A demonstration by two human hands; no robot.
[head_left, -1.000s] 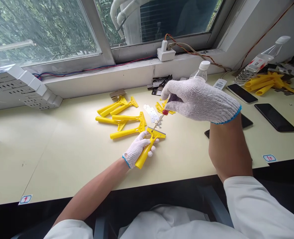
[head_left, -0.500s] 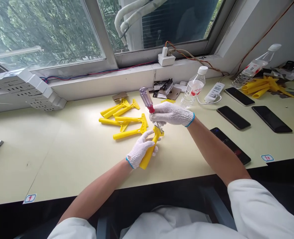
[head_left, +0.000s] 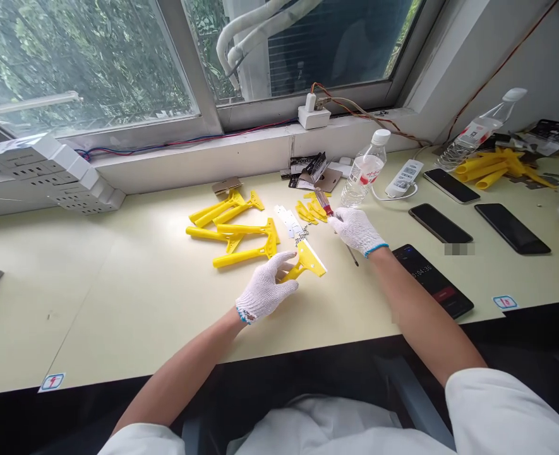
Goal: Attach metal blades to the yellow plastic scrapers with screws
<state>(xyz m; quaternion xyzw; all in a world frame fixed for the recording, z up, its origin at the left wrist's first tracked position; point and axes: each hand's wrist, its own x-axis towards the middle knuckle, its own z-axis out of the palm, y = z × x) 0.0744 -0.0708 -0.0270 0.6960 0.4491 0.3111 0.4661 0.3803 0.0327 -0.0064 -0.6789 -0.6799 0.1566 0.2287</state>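
Observation:
My left hand (head_left: 266, 287), in a white knit glove, is closed around the handle of a yellow scraper (head_left: 310, 260). The scraper's head points away to the right, and a thin white strip runs along its edge. My gloved right hand (head_left: 355, 230) grips a screwdriver (head_left: 323, 202) with a clear and red handle; its shaft slants down under the fingers toward the tabletop. Between the hands and farther back are small screws (head_left: 302, 235), flat white blades (head_left: 286, 220) and several small yellow plates (head_left: 306, 212). More yellow scraper handles (head_left: 241, 258) lie to the left.
Behind the right hand stands a water bottle (head_left: 365, 170), near a power strip (head_left: 403, 178). Several phones, one a lit phone (head_left: 431, 278) by my right forearm, lie on the right. Stacked white boxes (head_left: 66, 174) are at the back left, below the window.
The screwdriver has come off the scraper and moved right and down with my right hand. My left hand has turned the scraper so its head faces right. Blades and yellow plates are now uncovered.

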